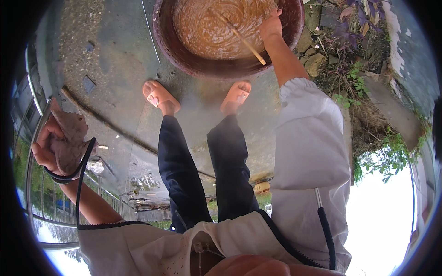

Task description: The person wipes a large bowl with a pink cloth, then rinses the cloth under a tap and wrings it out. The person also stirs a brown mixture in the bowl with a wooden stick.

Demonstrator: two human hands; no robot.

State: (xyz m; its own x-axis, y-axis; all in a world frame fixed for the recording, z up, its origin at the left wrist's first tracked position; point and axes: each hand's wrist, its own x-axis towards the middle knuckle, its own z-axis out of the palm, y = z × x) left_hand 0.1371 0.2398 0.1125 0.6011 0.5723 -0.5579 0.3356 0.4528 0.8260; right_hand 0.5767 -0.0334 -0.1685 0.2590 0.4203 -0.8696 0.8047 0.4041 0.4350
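Note:
My left hand (48,146) is raised at the left side with its fingers curled round a crumpled pinkish-grey cloth (70,129). A dark band circles that wrist, and a dark cord (83,179) hangs beside it. In front of my feet stands a large dark red basin (207,70) of swirling brown liquid (203,34). My right hand (271,26) is over the right inner side of the basin, at the liquid's edge. Its fingers are mostly hidden, so their grip is unclear. A thin wooden stick (247,43) slants out of the liquid towards the near rim, apart from my right hand.
My feet, in orange slippers (160,96), stand on wet concrete (193,134) close to the basin. Stones (315,63) and plants (355,81) border the right side. A metal railing (34,82) runs along the left. A dark strip (110,120) crosses the ground.

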